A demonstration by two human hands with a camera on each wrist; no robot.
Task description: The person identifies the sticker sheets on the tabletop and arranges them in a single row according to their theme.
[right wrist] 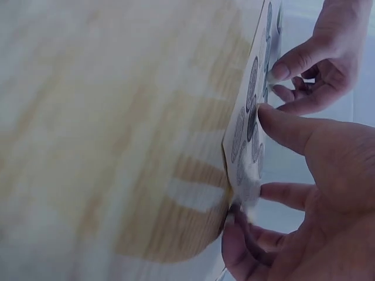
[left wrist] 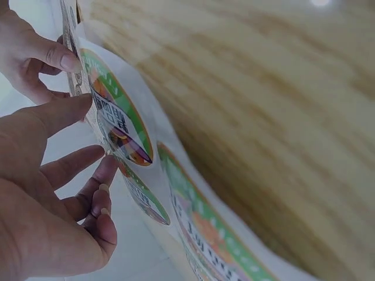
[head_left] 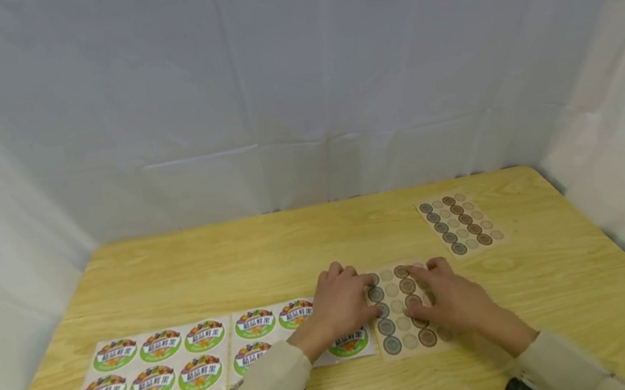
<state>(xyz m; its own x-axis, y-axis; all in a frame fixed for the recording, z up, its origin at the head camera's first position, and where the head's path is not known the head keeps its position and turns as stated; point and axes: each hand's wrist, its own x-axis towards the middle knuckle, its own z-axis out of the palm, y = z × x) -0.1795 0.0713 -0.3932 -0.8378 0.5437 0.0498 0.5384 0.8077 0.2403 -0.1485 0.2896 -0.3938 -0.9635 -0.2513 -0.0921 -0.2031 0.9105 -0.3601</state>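
A pale sheet of round coin-like stickers [head_left: 400, 326] lies on the table between the two hands, in columns of grey, pale and brown circles. My left hand [head_left: 339, 303] touches its left side with thumb and fingertips, and lies partly over a sheet of fruit-label stickers [head_left: 255, 325]. On the right side of the coin sheet, my right hand [head_left: 457, 300] rests thumb and index fingertip. In the right wrist view the thumb [right wrist: 287, 126] presses on the printed circles, while the lower fingers bend near the sheet's edge. Some stickers are hidden under both hands.
Another sheet of green-rimmed fruit-label stickers [head_left: 148, 369] lies flat at the left, edge to edge with the one under my left hand. A second coin-like sticker sheet [head_left: 460, 223] lies at the back right. White curtains [head_left: 293, 87] surround the wooden table [head_left: 272, 251].
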